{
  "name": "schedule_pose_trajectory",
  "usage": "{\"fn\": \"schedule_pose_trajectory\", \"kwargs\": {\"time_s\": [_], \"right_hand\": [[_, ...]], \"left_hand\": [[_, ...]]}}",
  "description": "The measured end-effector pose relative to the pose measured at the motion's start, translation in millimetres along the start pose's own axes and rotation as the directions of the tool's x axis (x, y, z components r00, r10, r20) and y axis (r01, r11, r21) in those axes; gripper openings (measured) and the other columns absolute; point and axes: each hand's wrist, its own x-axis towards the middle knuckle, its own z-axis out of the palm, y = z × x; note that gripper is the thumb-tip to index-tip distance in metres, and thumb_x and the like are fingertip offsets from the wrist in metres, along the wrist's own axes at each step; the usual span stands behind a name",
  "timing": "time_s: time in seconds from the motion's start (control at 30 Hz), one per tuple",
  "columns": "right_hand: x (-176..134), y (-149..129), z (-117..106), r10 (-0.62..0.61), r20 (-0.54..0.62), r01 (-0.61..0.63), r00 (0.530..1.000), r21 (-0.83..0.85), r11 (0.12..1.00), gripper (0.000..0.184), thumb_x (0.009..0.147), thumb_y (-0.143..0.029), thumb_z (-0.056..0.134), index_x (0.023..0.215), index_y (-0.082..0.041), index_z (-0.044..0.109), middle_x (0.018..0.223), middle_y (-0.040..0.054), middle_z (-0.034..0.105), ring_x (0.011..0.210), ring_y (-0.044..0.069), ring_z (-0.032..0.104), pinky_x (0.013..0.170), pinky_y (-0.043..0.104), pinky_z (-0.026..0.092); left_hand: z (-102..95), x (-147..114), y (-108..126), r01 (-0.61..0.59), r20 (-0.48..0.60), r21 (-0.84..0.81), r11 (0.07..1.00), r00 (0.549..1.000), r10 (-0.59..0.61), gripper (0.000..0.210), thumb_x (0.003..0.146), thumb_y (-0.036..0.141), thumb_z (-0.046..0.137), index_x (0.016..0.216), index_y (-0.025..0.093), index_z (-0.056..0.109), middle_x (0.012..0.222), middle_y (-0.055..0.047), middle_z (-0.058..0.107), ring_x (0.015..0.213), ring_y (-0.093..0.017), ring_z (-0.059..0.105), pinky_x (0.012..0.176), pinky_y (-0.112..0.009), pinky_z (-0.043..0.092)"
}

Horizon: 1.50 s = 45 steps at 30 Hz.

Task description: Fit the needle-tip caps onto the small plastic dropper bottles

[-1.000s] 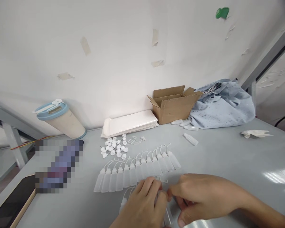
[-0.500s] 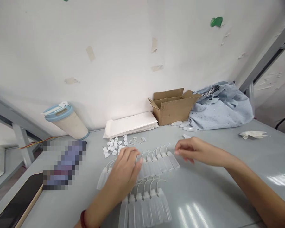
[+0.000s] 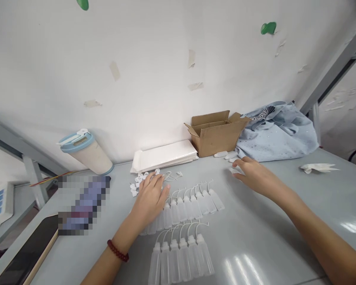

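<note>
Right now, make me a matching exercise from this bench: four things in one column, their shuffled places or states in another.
1. Left hand
2. Right hand
3. Cardboard box
4. Nearest bottles

A. Brown, flaps open
B. At a loose bottle
C. Lined up side by side
D. Over the white caps

Pairs: 1-D, 2-B, 3-A, 4-C

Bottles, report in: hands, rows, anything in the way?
Left hand at caps; right hand at loose bottle. Bottles in two rows. Left hand covers part of back row.
</note>
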Motion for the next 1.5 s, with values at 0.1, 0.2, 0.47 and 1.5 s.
{"fn": "schedule_pose_trajectory", "kwargs": {"time_s": [0.1,0.2,0.47,1.5], "right_hand": [[1.2,-0.4,0.6,0.025,0.019,-0.025,1.000,-0.029,0.999,0.033,0.085,-0.016,0.050,0.117,-0.010,0.056,0.113,0.0187,0.060,0.102,0.033,0.060,0.075,0.036,0.046],[3.6,0.8,5.4,0.027,0.045,-0.026,0.999,-0.029,0.999,0.038,0.082,-0.012,0.052,0.120,-0.009,0.054,0.114,0.0186,0.062,0.101,0.032,0.062,0.075,0.035,0.047],[5.2,1.4,15.4,-0.098,0.030,0.096,0.995,0.073,0.993,0.031,0.080,-0.009,0.052,0.110,-0.008,0.061,0.102,0.0177,0.067,0.093,0.031,0.064,0.075,0.038,0.049],[-67.5,-74.1,33.4,-0.602,-0.400,0.698,0.691,0.585,0.413,0.029,0.087,-0.012,0.056,0.114,-0.021,0.053,0.102,0.0079,0.063,0.088,0.017,0.060,0.074,0.030,0.051]], "left_hand": [[-6.8,-2.4,2.7,-0.021,-0.052,0.027,0.999,0.998,0.022,0.041,0.096,0.030,0.032,0.126,0.009,0.052,0.130,-0.015,0.055,0.126,-0.033,0.038,0.098,-0.055,0.037],[-14.6,-4.6,7.1,-0.102,-0.177,0.151,0.983,0.976,0.128,0.040,0.094,0.024,0.036,0.127,0.006,0.051,0.130,-0.017,0.055,0.123,-0.036,0.041,0.093,-0.053,0.039],[-21.3,-8.7,14.7,-0.180,-0.329,0.291,0.940,0.903,0.275,0.036,0.088,0.009,0.044,0.123,0.005,0.052,0.123,-0.016,0.060,0.113,-0.037,0.050,0.086,-0.051,0.044],[-40.0,-31.4,69.2,0.256,0.192,-0.913,0.318,0.956,-0.220,0.014,0.082,0.031,0.062,0.074,0.020,0.067,0.083,-0.002,0.059,0.076,-0.015,0.057,0.064,-0.023,0.049]]}}
